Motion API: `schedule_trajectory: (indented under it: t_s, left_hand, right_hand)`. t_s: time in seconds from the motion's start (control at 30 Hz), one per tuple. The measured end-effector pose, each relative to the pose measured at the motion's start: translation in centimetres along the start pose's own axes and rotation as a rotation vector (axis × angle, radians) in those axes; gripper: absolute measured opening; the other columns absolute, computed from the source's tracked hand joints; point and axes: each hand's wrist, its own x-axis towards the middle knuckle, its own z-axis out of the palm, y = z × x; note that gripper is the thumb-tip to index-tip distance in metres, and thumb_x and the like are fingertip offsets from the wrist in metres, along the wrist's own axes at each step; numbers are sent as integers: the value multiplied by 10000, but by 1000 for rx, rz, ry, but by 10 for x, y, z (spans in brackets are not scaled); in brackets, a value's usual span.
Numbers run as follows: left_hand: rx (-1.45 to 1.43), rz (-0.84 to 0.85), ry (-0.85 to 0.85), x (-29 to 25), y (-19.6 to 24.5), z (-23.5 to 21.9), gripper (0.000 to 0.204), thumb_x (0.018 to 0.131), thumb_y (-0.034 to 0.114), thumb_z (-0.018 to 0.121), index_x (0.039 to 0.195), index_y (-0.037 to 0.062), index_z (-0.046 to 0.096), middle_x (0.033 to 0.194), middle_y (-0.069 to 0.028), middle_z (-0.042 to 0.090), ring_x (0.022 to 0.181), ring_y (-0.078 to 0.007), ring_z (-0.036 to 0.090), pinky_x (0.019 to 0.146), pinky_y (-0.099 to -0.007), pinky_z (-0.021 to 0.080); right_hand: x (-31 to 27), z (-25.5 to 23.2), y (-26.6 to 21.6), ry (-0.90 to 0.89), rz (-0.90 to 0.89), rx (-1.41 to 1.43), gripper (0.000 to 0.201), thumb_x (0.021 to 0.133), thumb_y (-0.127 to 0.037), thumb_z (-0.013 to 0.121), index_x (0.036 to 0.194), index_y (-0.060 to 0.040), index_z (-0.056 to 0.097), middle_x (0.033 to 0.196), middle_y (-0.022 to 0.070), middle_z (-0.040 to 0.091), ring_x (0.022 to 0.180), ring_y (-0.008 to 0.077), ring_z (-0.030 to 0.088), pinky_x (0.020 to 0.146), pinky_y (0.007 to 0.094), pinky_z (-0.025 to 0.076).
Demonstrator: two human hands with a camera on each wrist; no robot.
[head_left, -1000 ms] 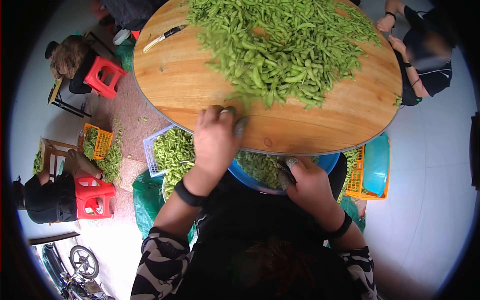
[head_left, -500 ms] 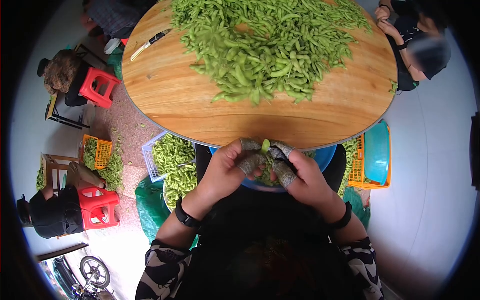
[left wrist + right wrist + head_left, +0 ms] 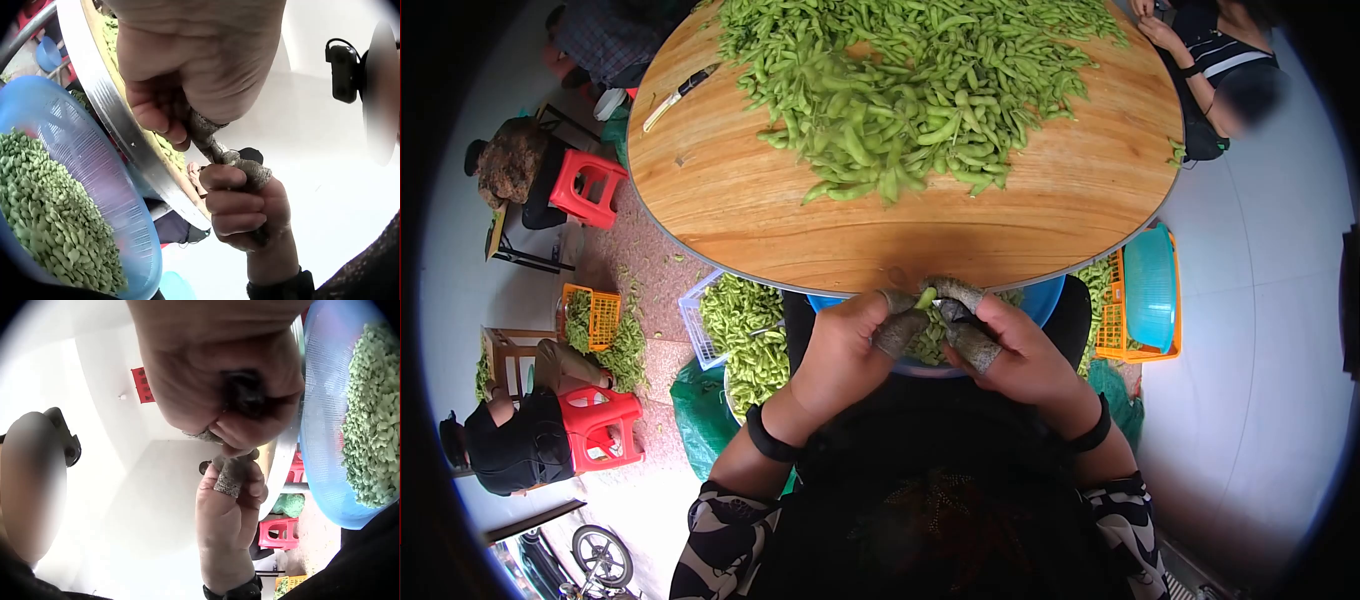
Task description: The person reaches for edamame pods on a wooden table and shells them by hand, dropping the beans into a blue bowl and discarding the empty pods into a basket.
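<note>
My left hand (image 3: 845,345) pinches a green soybean pod (image 3: 926,297) between covered thumb and finger, just off the table's near edge. Right beside it, my right hand (image 3: 1028,352) curls round a small dark-handled knife (image 3: 242,390), its tip close to the pod. Grey, worn finger covers (image 3: 975,352) wrap several fingertips. Below both hands sits a blue mesh basket (image 3: 134,206) holding many shelled soybeans (image 3: 56,219). A heap of soybean pods (image 3: 920,90) spreads over the round wooden table (image 3: 740,220).
Another knife (image 3: 681,97) lies at the table's left. A pale crate (image 3: 695,320) of pods and a green bag (image 3: 700,410) stand at my left. At right are an orange crate (image 3: 1112,320) and a teal basket (image 3: 1150,290). People sit near red stools (image 3: 605,420).
My left hand came back from the pods on the table with one pod and met my right hand over the basket. The hands have since stayed together, while the head view shifted slightly.
</note>
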Motion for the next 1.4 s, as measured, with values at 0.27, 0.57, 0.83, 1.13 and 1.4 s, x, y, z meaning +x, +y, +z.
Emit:
schedule_trajectory:
  t_s: [0.27, 0.57, 0.83, 1.13, 1.4]
  left_hand:
    - [173, 166, 39, -4, 1, -4, 199, 828, 32, 670, 1022, 22, 630, 852, -150, 659, 713, -233, 651, 634, -326, 522]
    - [-1214, -510, -274, -3, -15, -4, 131, 909, 159, 639, 934, 30, 634, 668, -35, 596, 534, -128, 546, 493, -237, 427]
    - [-1645, -578, -397, -8, -16, 6, 144, 885, 181, 665, 927, 46, 634, 701, -46, 609, 552, -142, 553, 480, -238, 405]
    - [24, 265, 6, 6, -7, 1, 69, 884, 112, 649, 883, 46, 628, 750, -58, 650, 610, -123, 601, 548, -226, 465]
    - [-818, -444, -300, -6, 1, -5, 94, 934, 20, 486, 926, -8, 575, 692, -62, 636, 603, -97, 611, 546, -237, 487]
  right_hand:
    - [7, 7, 13, 34, -152, -147, 385, 916, -44, 499, 1299, -84, 494, 783, -13, 559, 555, 37, 449, 510, 184, 364]
    - [2, -1, 16, -254, 292, 938, 313, 975, -133, 456, 1287, -125, 482, 729, -17, 452, 480, 19, 304, 410, 172, 223]
    - [-7, 1, 5, -297, 326, 1065, 307, 970, -139, 470, 1277, -123, 485, 720, -25, 455, 483, 16, 306, 418, 171, 221]
    - [-6, 12, -3, 31, 327, 458, 292, 934, -94, 485, 1226, -113, 498, 764, -11, 526, 503, 40, 374, 452, 203, 303]
    - [4, 10, 34, 400, -461, -318, 248, 876, -108, 610, 1103, -22, 561, 727, 75, 588, 621, 157, 571, 565, 302, 471]
